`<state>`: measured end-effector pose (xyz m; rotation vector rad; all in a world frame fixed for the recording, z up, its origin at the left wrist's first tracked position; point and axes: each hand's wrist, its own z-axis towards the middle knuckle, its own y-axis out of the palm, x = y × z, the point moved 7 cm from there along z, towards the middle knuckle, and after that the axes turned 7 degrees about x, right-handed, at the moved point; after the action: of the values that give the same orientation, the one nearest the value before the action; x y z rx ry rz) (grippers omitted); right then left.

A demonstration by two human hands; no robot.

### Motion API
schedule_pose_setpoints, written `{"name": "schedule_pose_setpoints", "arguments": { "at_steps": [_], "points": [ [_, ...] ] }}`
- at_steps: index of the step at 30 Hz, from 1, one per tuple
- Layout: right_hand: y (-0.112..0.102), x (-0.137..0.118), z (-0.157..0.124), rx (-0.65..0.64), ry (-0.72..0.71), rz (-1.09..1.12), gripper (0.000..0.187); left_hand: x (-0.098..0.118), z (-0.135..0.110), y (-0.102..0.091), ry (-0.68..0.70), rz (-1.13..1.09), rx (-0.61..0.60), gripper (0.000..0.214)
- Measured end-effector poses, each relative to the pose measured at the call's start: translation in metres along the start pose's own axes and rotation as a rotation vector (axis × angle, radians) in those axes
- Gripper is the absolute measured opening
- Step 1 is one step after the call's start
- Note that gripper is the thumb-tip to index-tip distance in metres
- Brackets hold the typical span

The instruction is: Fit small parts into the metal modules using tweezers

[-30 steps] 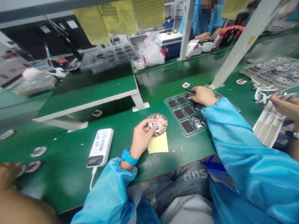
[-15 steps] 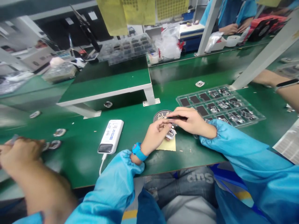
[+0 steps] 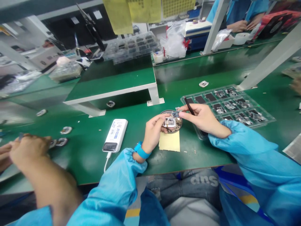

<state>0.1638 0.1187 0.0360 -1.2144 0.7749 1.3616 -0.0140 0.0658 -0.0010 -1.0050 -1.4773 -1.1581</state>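
Observation:
Between the thumb and fingers of my left hand [image 3: 152, 129] is a small silver-white watch case [image 3: 170, 122], held over a round patterned dish [image 3: 178, 127]. My right hand [image 3: 204, 120] pinches a small bluish, film-like piece [image 3: 175, 113] at the upper edge of the case. A slim black pen-like tool [image 3: 189, 105] also rests in the right hand, pointing up and to the left. The fingers partly cover the bluish piece, so its exact kind does not show. A yellow paper pad [image 3: 169, 142] lies just below the dish.
Right of my hands lies a clear compartment tray [image 3: 266, 118] of dark screens and small parts. A white power bank [image 3: 115, 135] with a cable is on the left. Behind stands a green raised shelf [image 3: 113, 83]. A co-worker's arm [image 3: 47, 169] reaches in from the left.
My right hand has drawn slightly away from the left, uncovering the watch case and dish. The black tool has swung from nearly flat to upright. The view has shifted slightly.

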Motion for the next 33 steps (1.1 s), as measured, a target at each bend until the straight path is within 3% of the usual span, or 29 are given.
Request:
{"name": "schedule_pose_setpoints", "arguments": {
  "at_steps": [4, 8, 16, 23, 33],
  "points": [
    [0.011, 0.002, -0.004, -0.119, 0.07, 0.056, 0.031, 0.003, 0.0, -0.001, 0.045, -0.004, 0.001, 0.031],
    [0.021, 0.01, -0.008, -0.162, 0.127, 0.022, 0.03, 0.007, -0.002, 0.003, 0.128, 0.06, -0.022, 0.047],
    [0.021, 0.017, -0.01, -0.059, 0.126, 0.004, 0.031, 0.006, -0.007, 0.007, 0.142, 0.089, -0.059, 0.054],
    [0.02, 0.016, -0.01, -0.054, 0.15, -0.021, 0.03, 0.004, -0.009, 0.008, 0.171, 0.101, -0.067, 0.052],
    [0.023, 0.023, -0.01, -0.097, 0.189, 0.0, 0.037, 0.017, -0.013, 0.005, 0.402, 0.337, -0.001, 0.041]
  ]
}}
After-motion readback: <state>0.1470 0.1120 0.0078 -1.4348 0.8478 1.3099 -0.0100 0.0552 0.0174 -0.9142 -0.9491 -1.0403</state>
